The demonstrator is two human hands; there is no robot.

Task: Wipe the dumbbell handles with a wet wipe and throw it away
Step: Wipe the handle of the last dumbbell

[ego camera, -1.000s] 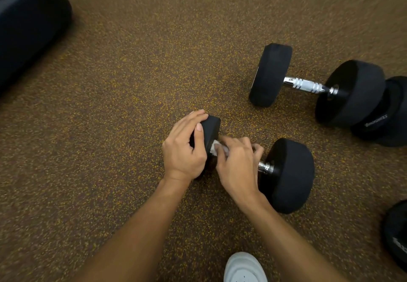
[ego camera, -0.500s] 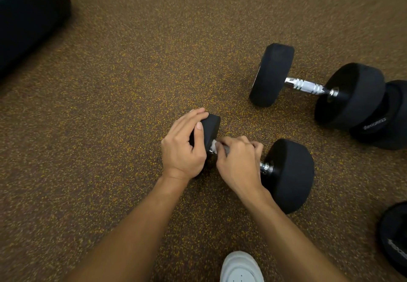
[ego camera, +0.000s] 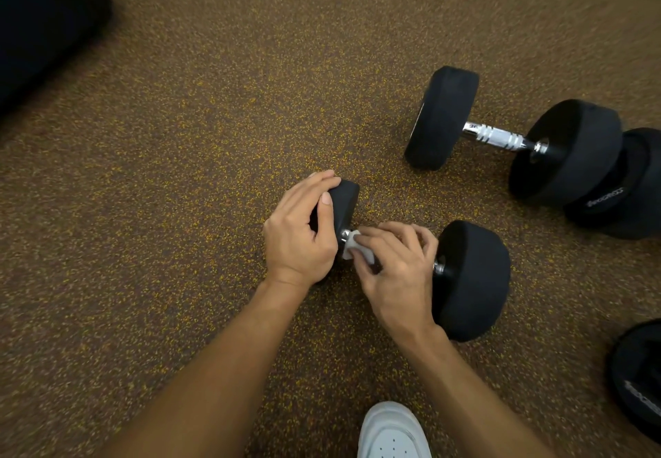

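Observation:
A black dumbbell [ego camera: 472, 279] with a chrome handle lies on the speckled brown floor in front of me. My left hand [ego camera: 300, 239] clasps its left head and holds it still. My right hand [ego camera: 393, 271] is wrapped over the handle with a white wet wipe [ego camera: 354, 248] pressed under its fingers; a corner of the wipe pokes out near the left head. Most of the handle is hidden by my right hand. A second black dumbbell [ego camera: 500, 135] lies farther right, its ridged chrome handle bare.
More black weights crowd the right edge: one [ego camera: 622, 193] behind the second dumbbell and another [ego camera: 640, 379] at the lower right. A large dark padded object [ego camera: 43, 21] fills the top left corner. My white shoe [ego camera: 390, 432] is at the bottom.
My right hand has shifted slightly along the handle, and more of the white wipe now shows near the left head. My left hand has stayed on the dumbbell head.

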